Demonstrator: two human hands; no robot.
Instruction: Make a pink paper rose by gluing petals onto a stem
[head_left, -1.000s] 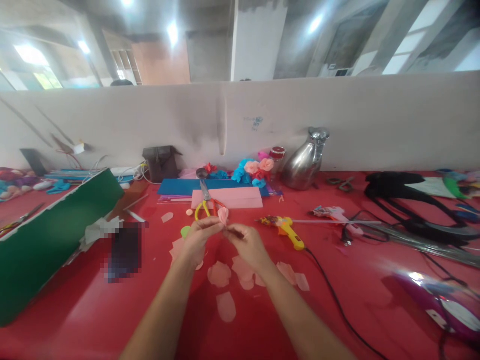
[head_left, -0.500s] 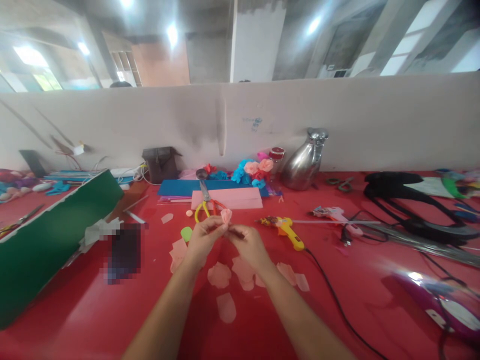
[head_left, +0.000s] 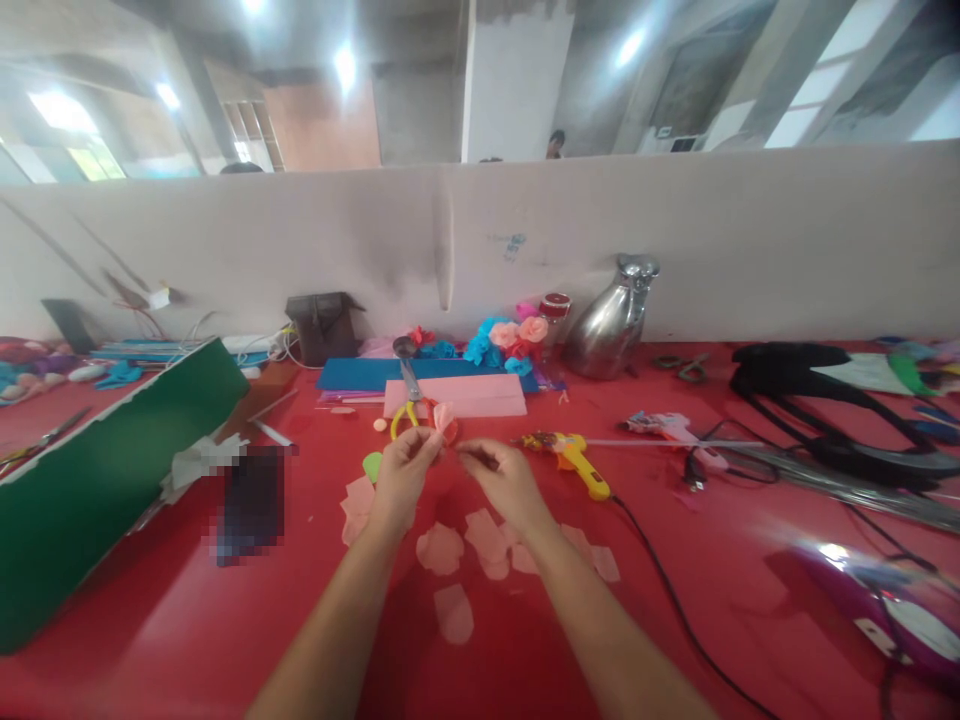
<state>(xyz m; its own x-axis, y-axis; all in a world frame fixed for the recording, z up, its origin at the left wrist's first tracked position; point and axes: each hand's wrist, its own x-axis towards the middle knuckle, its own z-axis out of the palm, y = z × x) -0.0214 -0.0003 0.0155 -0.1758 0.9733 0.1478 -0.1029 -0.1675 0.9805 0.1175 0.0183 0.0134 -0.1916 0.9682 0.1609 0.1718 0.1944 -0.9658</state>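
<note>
My left hand [head_left: 407, 468] pinches a small pink paper flower [head_left: 444, 416] between thumb and fingertips, its petals pointing up. Just right of it, a short gap away, is my right hand [head_left: 497, 474], its fingers curled together; anything in them is too small to make out. Behind the flower lie scissors [head_left: 406, 412] with yellow and red handles. Around my forearms are loose pink paper petals, including a scalloped one [head_left: 439, 549], a rounded one [head_left: 454, 613] and a pile [head_left: 358, 505] at the left.
A yellow glue gun [head_left: 581, 466] with a black cord lies right of my hands, near a pink glue gun [head_left: 673, 430]. Behind stand a steel jug [head_left: 609, 325] and paper flowers [head_left: 510, 342] by stacked paper [head_left: 480, 396]. A green board [head_left: 127, 480] stands at left.
My hands have moved apart: the left slightly left with the flower, the right off the flower to the right. A loose petal near the scissors has shifted back toward the stacked paper.
</note>
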